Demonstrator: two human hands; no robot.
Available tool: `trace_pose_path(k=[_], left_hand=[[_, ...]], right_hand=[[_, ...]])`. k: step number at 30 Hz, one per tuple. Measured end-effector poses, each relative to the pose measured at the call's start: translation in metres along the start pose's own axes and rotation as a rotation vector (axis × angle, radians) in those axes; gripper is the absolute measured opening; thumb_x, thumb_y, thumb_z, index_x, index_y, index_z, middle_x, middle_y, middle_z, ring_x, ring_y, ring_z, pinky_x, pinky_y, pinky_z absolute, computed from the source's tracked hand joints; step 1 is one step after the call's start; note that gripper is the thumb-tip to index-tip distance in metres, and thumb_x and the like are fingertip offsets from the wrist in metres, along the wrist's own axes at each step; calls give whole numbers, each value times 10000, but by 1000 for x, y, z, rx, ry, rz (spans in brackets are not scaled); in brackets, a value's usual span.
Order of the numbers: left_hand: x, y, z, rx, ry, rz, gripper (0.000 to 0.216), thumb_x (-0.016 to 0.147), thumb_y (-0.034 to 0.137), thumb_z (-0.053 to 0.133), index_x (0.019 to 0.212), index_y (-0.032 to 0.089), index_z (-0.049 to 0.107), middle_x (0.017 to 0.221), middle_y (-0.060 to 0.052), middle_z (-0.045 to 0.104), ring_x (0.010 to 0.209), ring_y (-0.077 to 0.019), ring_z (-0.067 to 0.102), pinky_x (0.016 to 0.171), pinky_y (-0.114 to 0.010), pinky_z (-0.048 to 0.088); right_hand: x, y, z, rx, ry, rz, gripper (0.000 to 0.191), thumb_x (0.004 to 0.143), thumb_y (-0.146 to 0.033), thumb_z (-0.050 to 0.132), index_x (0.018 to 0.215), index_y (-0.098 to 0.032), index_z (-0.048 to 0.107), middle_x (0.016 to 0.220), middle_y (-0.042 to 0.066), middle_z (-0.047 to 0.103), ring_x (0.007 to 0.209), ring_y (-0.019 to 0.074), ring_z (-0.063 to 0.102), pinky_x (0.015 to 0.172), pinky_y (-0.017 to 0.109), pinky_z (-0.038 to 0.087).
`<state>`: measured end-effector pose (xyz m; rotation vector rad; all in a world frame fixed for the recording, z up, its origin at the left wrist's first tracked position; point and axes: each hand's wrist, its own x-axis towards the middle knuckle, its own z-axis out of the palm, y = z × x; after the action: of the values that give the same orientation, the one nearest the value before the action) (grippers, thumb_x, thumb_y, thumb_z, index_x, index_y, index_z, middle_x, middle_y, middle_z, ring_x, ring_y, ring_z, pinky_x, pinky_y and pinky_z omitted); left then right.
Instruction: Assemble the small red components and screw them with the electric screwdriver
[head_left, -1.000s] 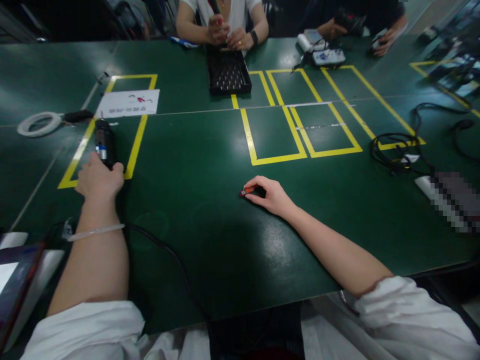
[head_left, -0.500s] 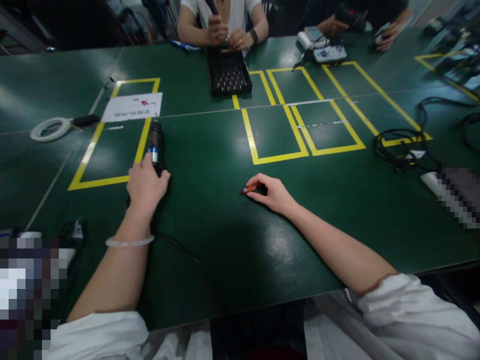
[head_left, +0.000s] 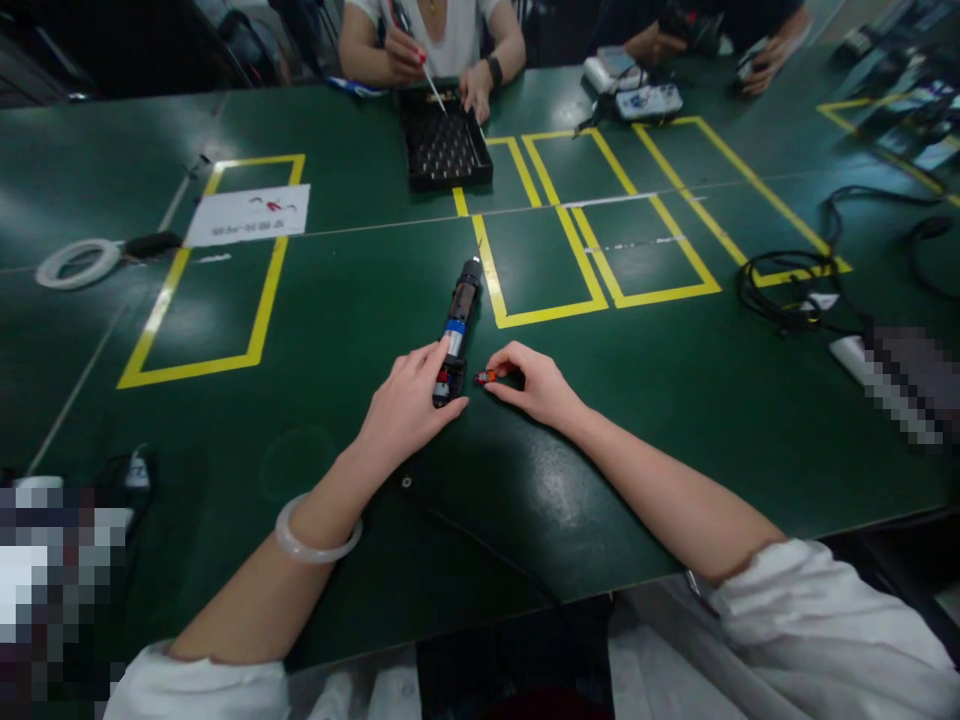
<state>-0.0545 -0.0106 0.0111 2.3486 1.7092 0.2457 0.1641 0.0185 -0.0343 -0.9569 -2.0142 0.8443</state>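
My left hand (head_left: 409,398) is closed around the lower part of a black electric screwdriver (head_left: 463,300) with a blue and silver band. It lies low over the table, its thin bit pointing away from me. A short gap to the right, my right hand (head_left: 536,385) pinches a small red and orange part (head_left: 485,377) between thumb and fingertips, close to the tabletop. The part's exact kind is too small to make out. A dark cord (head_left: 487,545) runs across the table below my left hand.
Yellow tape rectangles (head_left: 551,315) mark the green table. Across from me, a person's hand (head_left: 405,55) holds a pen-like tool over a black tray (head_left: 450,183). A printed sheet (head_left: 247,215) and white coil (head_left: 79,265) lie left, a black cable bundle (head_left: 780,295) right.
My left hand has carried the screwdriver rightward from the left tape rectangle to beside my right hand. My right hand still pinches the small part. The person opposite has shifted their tool over the tray.
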Motion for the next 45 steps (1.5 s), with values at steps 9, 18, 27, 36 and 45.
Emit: trace_pose_path(k=[9, 18, 27, 36, 45], left_hand=[[-4, 8, 8, -107, 11, 31, 807, 864, 450, 656, 1547, 158, 339, 1497, -143, 469, 1301, -325, 479, 1069, -474, 462], [-5, 10, 8, -94, 21, 27, 792, 867, 447, 653, 1538, 154, 353, 1494, -143, 473, 1296, -328, 481, 1068, -482, 465], [-5, 13, 12, -84, 57, 48, 788, 868, 424, 655, 1534, 127, 357, 1475, -170, 489, 1301, -338, 476, 1070, -493, 462], [-6, 19, 13, -6, 78, 60, 772, 884, 420, 635, 1534, 107, 358, 1458, -179, 497, 1275, -344, 489, 1058, -477, 473], [-8, 20, 11, -16, 105, 9, 678, 930, 444, 564, 1530, 178, 392, 1304, -162, 533, 1156, -309, 559, 925, -437, 536]], right_hand=[[0, -1, 0, -64, -42, -28, 138, 830, -182, 698, 910, -192, 585, 866, 22, 616, 813, 174, 596, 762, 303, 462], [1, -1, 0, -96, -52, -23, 152, 829, -181, 720, 915, -194, 596, 875, 21, 630, 823, 176, 601, 766, 299, 446], [2, 0, 2, -125, -53, -28, 156, 834, -174, 728, 926, -197, 603, 881, 21, 625, 832, 184, 605, 775, 312, 454], [1, 0, 2, -35, -59, -87, 115, 865, -161, 662, 974, -176, 631, 884, 34, 605, 813, 170, 615, 756, 297, 512], [0, -4, 1, -25, -73, -73, 114, 837, -117, 603, 919, -196, 594, 878, 29, 615, 815, 167, 614, 760, 300, 518]])
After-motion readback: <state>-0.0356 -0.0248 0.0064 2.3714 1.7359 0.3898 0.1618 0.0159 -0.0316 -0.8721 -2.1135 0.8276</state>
